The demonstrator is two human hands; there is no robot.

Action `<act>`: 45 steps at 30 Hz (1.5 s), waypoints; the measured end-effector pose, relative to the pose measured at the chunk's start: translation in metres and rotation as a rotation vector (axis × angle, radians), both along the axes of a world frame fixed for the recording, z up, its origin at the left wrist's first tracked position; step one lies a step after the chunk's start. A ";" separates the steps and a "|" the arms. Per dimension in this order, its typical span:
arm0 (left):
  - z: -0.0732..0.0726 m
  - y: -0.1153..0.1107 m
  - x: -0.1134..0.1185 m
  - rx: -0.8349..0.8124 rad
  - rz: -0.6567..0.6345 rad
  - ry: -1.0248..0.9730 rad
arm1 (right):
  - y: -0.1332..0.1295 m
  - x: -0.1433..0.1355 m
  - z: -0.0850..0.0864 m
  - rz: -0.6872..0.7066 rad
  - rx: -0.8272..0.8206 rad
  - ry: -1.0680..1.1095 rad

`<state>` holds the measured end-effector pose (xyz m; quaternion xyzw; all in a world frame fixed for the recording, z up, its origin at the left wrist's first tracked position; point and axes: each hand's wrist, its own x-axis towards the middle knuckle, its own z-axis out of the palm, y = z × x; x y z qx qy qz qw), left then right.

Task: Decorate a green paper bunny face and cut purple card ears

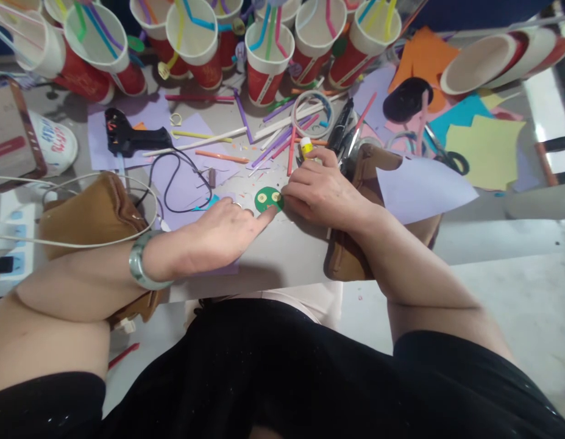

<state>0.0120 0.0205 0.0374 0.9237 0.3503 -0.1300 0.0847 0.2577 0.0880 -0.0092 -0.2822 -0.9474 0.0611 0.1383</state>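
Note:
A green paper disc point(262, 196) with two pale round eyes lies on the table in front of me. My left hand point(213, 235) comes in from the left, fingers curled, one digit pressing on the lower right part of the disc. From the right, my right hand point(319, 190) has its bent fingers closed at the disc's right edge; its fingertips are partly hidden. A yellow-capped glue stick point(306, 146) stands just beyond my right hand.
Paper cups point(268, 61) with straws line the back. A black glue gun point(131, 135), cut straws point(222, 157), a tape roll point(312, 114) and scissors point(447, 155) lie about. Brown cloth bundles point(97, 207) sit under my forearms. Coloured paper point(483, 149) is at right.

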 end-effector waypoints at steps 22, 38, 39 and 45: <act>-0.005 0.003 0.000 -0.018 0.053 -0.110 | 0.000 0.000 0.005 -0.025 0.027 0.004; -0.016 0.039 0.005 -0.027 0.356 -0.244 | 0.008 0.000 -0.010 -0.079 0.034 0.117; -0.017 0.039 0.004 -0.039 0.353 -0.259 | 0.008 0.000 -0.011 -0.084 0.024 0.130; -0.015 0.041 0.007 -0.113 0.400 -0.287 | 0.010 -0.003 -0.015 -0.103 0.011 0.155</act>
